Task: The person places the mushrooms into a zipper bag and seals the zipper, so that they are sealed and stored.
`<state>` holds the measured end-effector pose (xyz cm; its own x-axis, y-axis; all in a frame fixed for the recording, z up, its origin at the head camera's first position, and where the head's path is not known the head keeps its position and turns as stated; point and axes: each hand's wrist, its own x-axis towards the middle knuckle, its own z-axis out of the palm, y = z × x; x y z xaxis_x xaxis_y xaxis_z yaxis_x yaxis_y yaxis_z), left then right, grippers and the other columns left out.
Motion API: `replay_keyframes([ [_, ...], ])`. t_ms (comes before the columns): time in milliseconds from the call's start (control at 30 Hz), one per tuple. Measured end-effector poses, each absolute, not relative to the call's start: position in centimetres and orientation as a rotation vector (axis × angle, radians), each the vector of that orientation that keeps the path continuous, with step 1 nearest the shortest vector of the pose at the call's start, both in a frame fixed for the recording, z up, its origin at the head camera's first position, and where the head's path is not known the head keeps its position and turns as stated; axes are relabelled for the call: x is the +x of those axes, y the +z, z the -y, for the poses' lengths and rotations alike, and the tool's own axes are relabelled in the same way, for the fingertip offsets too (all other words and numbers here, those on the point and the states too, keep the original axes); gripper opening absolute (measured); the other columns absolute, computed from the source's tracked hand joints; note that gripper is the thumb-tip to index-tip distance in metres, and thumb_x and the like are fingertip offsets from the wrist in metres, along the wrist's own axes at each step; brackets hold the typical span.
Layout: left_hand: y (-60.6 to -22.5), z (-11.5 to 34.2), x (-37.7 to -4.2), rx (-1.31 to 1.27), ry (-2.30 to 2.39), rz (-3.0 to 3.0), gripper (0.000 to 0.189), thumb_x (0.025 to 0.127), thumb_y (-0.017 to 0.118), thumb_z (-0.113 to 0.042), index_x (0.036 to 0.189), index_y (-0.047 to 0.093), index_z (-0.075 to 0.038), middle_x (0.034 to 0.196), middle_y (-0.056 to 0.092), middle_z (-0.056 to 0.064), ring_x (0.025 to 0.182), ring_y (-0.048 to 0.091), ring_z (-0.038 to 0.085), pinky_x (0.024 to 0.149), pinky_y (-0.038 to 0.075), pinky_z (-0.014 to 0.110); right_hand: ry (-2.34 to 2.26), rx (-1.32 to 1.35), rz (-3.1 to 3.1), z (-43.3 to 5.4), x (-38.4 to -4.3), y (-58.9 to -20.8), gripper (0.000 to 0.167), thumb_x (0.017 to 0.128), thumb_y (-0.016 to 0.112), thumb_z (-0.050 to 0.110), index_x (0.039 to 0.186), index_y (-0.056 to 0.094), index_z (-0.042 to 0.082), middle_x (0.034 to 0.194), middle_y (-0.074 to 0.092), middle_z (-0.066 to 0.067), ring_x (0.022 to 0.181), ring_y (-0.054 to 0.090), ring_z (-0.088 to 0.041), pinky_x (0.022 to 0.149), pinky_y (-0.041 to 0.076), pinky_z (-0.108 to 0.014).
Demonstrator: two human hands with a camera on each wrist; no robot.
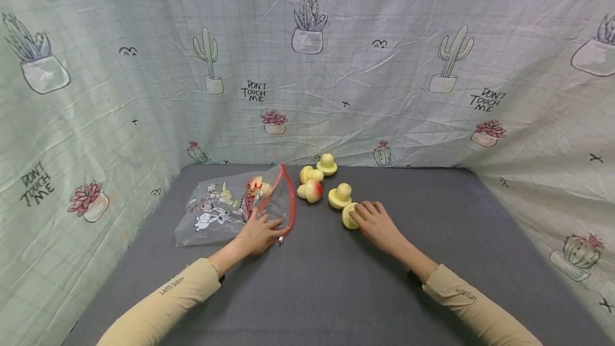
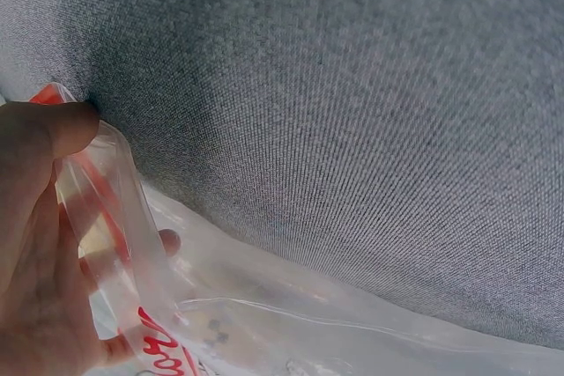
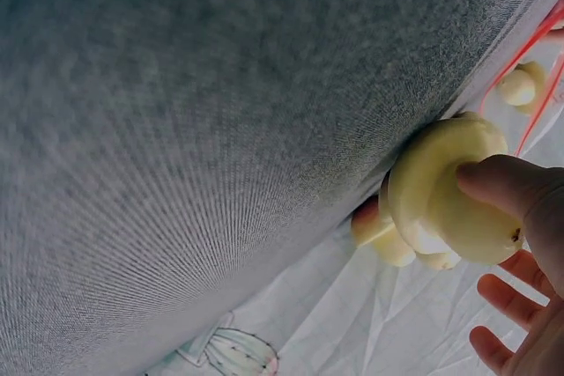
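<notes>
My left hand [image 1: 258, 235] grips the mouth of a clear plastic zip bag [image 1: 194, 226] with a red zip strip. In the left wrist view the thumb lies over the bag's edge [image 2: 119, 151], and fingers show through the plastic. Inside the bag is a yellow toy mushroom with red on it [image 1: 255, 181]. My right hand [image 1: 379, 227] holds a pale yellow toy mushroom [image 1: 349, 219] at the near end of the group. In the right wrist view its thumb presses on the mushroom [image 3: 421, 187]; the other fingers are behind, partly hidden.
Just beyond the right hand stands another yellow toy mushroom [image 1: 340, 196]. Farther back lie a red-tinged one [image 1: 313, 191] and two plain yellow ones, one on its side [image 1: 309, 175], one cap down [image 1: 326, 164]. The grey tabletop [image 1: 432, 202] meets a cactus-print cloth [image 1: 365, 95].
</notes>
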<state>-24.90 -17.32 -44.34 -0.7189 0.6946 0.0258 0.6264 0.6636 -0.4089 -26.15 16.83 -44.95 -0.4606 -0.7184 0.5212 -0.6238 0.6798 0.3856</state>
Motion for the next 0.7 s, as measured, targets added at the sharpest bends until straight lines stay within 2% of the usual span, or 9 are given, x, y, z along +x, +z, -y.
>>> replay_keyframes([
  [433, -44.25, 17.23, -24.92, -1.087, 0.575, 2.707, 0.044, 0.083, 0.056, -0.036, 0.127, 0.048, -0.034, 0.128, 0.052, -0.004, 0.108, 0.051, 0.025, 0.091, 0.033, 0.059, -0.216, 0.938, 2.238, -17.28, -26.36, -45.12, 0.037, 0.066, 0.073, 0.01, 0.097, 0.054, 0.009, 0.1, 0.056, -0.007, 0.092, 0.051, -0.023, 0.076, 0.041, -0.043],
  [700, -43.93, 17.11, -24.75, -1.077, 0.559, 2.725, 0.044, 0.083, 0.056, -0.035, 0.126, 0.048, -0.034, 0.127, 0.053, -0.004, 0.108, 0.051, 0.026, 0.091, 0.033, 0.059, -0.177, 0.95, 2.225, -17.35, -26.48, -45.06, 0.029, 0.069, 0.068, 0.009, 0.094, 0.053, 0.009, 0.097, 0.056, -0.006, 0.088, 0.051, -0.023, 0.074, 0.041, -0.042],
])
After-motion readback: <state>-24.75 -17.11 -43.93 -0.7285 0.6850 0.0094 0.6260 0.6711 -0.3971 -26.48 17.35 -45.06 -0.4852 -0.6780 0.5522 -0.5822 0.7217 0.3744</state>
